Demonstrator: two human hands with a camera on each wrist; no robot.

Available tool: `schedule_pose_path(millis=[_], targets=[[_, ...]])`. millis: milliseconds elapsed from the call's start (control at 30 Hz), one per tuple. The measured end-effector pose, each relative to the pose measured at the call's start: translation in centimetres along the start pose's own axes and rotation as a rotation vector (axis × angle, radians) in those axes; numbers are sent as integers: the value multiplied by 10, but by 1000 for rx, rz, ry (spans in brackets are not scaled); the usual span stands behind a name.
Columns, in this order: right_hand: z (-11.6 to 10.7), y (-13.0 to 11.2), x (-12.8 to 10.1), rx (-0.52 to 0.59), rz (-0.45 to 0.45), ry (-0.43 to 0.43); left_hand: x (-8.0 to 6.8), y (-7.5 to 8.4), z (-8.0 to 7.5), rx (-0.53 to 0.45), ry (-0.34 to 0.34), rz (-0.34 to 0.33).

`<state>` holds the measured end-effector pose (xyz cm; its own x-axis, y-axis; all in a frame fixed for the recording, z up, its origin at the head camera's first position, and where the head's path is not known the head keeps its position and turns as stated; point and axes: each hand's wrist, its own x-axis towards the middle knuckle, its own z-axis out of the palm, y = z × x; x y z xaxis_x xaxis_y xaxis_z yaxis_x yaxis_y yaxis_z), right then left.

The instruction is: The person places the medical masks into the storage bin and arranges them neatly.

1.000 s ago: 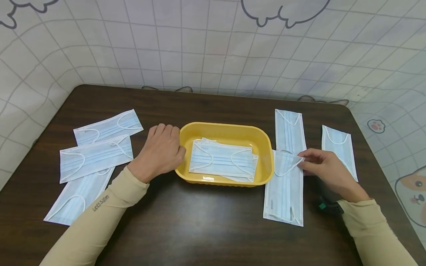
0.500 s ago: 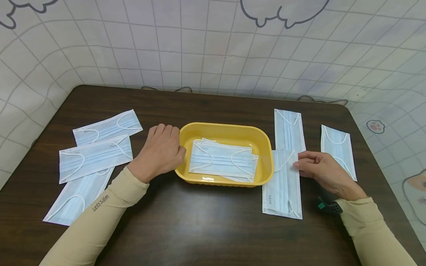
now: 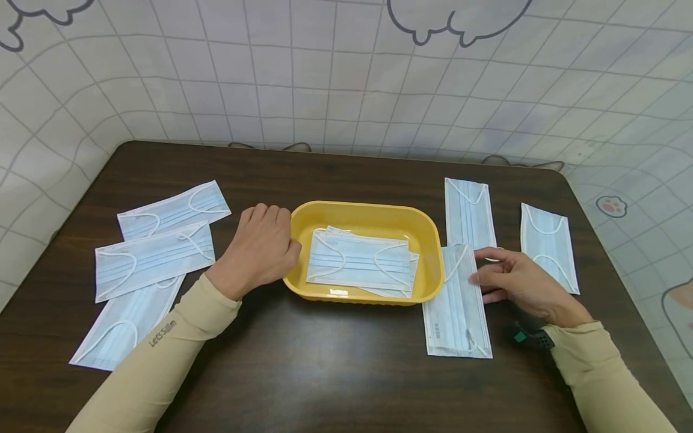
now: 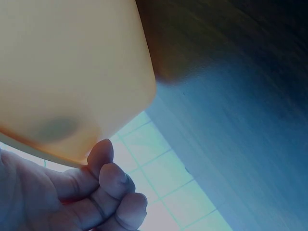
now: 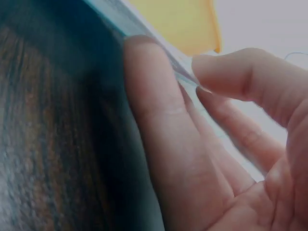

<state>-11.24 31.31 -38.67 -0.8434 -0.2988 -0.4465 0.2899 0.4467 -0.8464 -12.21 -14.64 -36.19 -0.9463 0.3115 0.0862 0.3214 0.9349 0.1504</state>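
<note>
My left hand [image 3: 260, 249] grips the left rim of a yellow plastic basin [image 3: 433, 252]. In the left wrist view its fingers [image 4: 115, 180] curl at the basin's edge. Several light-blue face masks [image 3: 360, 261] lie stacked flat inside the basin. Just right of the basin, my right hand [image 3: 522, 282] pinches the right edge of another face mask [image 3: 455, 313], thumb above and fingers beneath. The right wrist view shows this mask edge-on between thumb [image 5: 221, 74] and fingers. Its upper end overlaps a further mask [image 3: 468, 207] that lies lengthwise behind it.
Several face masks [image 3: 154, 261] overlap at the table's left side. One more mask [image 3: 549, 246] lies at the far right, beyond the right hand. The dark wooden table [image 3: 325, 373] ends at a white grid-patterned cloth [image 3: 352, 90] at the back.
My right hand has gone from the mask's upper right corner and ear loop to lower on its right edge. The mask has shifted slightly left. My left hand keeps its grip.
</note>
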Motion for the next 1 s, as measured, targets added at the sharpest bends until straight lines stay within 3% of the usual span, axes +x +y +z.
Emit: schedule_pose_path(millis=[200, 467, 700, 1000], targets=[[4, -2, 1, -54, 47, 37, 0, 0, 0, -1, -1, 0], [5, -3, 1, -32, 82, 49, 0, 1, 0, -8, -4, -3], [4, -3, 0, -85, 24, -31, 0, 0, 0, -8, 0, -4], [-2, -4, -6, -200, -6, 32, 1, 1, 0, -6, -4, -5]])
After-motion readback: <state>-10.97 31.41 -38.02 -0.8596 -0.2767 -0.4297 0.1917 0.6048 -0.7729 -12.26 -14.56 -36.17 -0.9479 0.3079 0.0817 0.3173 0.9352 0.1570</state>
